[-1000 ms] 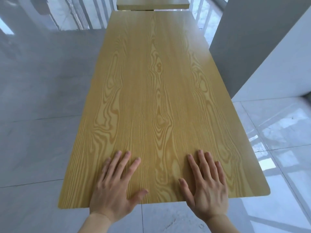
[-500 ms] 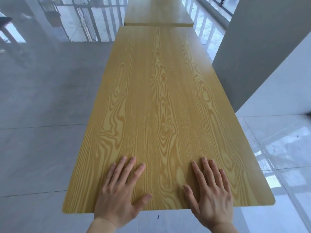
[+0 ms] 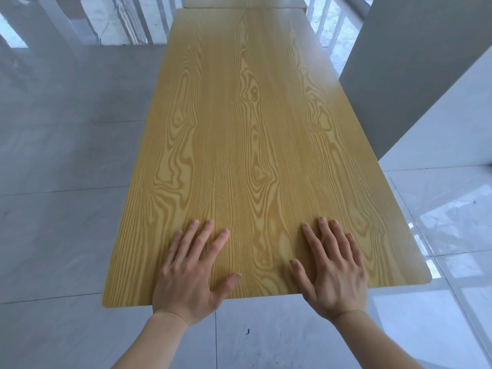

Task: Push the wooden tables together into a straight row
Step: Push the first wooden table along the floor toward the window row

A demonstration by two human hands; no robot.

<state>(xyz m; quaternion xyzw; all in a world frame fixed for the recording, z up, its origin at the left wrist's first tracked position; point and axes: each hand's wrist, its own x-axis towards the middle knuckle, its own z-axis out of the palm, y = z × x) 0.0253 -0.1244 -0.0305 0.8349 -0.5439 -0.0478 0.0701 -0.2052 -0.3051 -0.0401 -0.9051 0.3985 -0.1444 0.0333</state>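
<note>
From the head camera, the near wooden table (image 3: 250,145) fills the middle of the view, its long grain running from 6 o'clock toward 12 o'clock. Its near short edge lies at 6 o'clock, just in front of the person's wrists.

The left hand (image 3: 190,272) lies palm down on the tabletop at about 7 o'clock, fingers straight and spread, thumb angled out toward the middle; it grips nothing. The right hand (image 3: 336,270) lies flat in the same way at about 5 o'clock, fingers straight and close together, thumb pointing inward. The heels of both hands sit at the near edge and the fingertips point toward 12 o'clock.

At 12 o'clock the far wooden table (image 3: 245,1) shows only as a thin strip at the top of the view. Its near edge meets the far short edge of the near table along a fine seam, and whether they truly touch cannot be told. The two tops line up closely in width.

A white wall block (image 3: 426,83) stands at 2 o'clock, just beside the table's right long edge. The glossy grey tile floor (image 3: 66,161) spreads at 9 o'clock and 4 o'clock. White railing bars (image 3: 133,25) show at 11 o'clock.
</note>
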